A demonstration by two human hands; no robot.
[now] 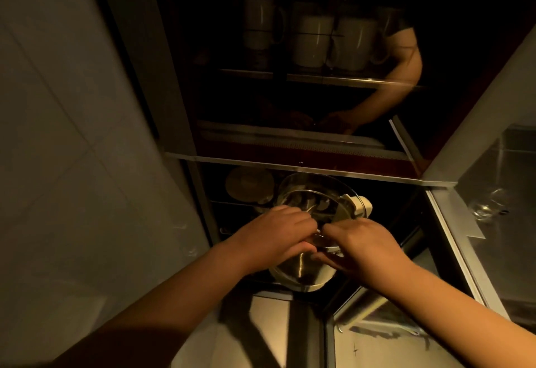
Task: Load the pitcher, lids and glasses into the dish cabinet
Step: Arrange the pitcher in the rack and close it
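Hands are meeting over the lower rack of a dark dish cabinet [319, 170]. Left hand [275, 237] and right hand [365, 245] are both pinching a small flat piece, seemingly a lid knob or rim, between fingertips at the middle; the exact object is too dim to tell. Beneath them a round glass lid [298, 272] is lying nearly flat, its face turned upward. Just beyond, a clear pitcher [313, 196] is lying tipped with its open mouth facing the camera and its long axis running away into the cabinet; its pale handle fitting [359, 203] is pointing to the right. A plate [249, 186] is leaning behind it on the left. Above, white mugs [313, 39] are standing in rows on an upper shelf, and the glossy door is reflecting the person's arm. To the right, a steel counter [507, 251] is carrying a glass [490, 205]. Grey tiled wall [58, 135] is filling the left side.
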